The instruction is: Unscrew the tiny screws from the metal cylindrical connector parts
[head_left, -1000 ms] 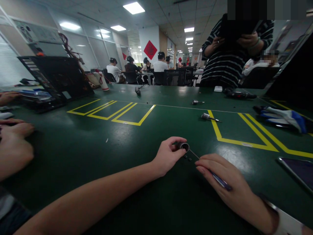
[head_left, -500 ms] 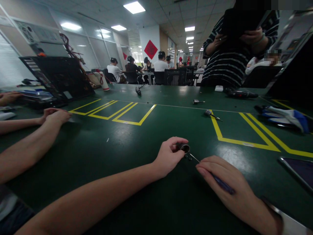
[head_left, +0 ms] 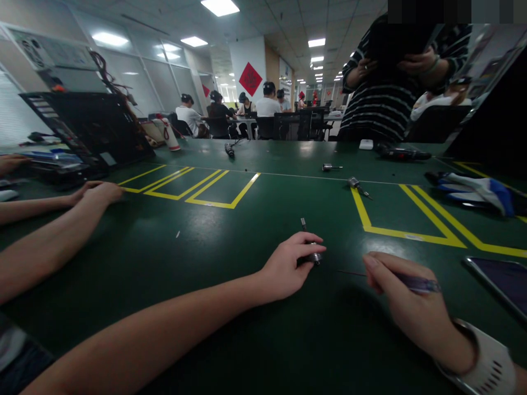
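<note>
Near the middle of the green table point(head_left: 230, 247), my left hand point(head_left: 288, 266) has its fingers around a small round metal part point(head_left: 315, 257). A short metal shaft point(head_left: 303, 223) sticks out beyond those fingers, away from me. My right hand point(head_left: 405, 296) is to the right, pinching a thin screwdriver point(head_left: 415, 283) with a purple handle. Its slim blade points left toward the metal part without touching it. Farther back lie two metal pieces with thin shafts, one point(head_left: 328, 167) behind the tape line and one point(head_left: 354, 184) on the yellow tape.
A phone-like device point(head_left: 498, 280) and blue-white gloves point(head_left: 477, 192) lie at the right. A power tool point(head_left: 403, 152) rests farther back. Another person's hands point(head_left: 102, 192) are at the left. A person in a striped top point(head_left: 370, 109) stands across the table.
My right hand has drawn the screwdriver back to the right, away from the metal part. The part in my left hand has been turned, so its shaft now shows and its open end is no longer visible.
</note>
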### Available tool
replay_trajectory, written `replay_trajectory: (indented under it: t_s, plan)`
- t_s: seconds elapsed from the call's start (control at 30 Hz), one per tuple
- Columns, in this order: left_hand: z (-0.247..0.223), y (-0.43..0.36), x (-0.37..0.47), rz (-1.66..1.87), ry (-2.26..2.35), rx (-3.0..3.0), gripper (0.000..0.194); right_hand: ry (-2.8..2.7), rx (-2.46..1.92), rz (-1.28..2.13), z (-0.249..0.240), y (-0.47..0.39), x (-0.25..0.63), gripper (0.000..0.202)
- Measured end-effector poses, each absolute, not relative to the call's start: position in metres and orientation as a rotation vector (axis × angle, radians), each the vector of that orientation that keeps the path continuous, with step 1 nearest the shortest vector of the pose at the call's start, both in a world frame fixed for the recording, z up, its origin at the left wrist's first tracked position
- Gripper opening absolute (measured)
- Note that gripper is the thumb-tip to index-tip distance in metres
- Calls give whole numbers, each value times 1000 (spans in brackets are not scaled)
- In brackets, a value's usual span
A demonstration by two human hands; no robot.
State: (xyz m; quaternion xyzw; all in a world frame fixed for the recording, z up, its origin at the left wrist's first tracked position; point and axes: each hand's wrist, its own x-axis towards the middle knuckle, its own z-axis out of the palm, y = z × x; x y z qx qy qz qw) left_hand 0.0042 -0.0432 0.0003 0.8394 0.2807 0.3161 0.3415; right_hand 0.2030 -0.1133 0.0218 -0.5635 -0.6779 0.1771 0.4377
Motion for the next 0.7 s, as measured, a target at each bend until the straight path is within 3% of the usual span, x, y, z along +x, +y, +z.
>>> replay_trajectory:
  t_s: [0.3, 0.7]
  plan:
    - [3, -45, 6, 884, 691, 2215, 43, -1621, -1438, 677, 20, -110, 201, 42]
    - [-4, -34, 8, 1097, 855, 1464, 32, -1735, -1419, 828, 20, -111, 199, 45]
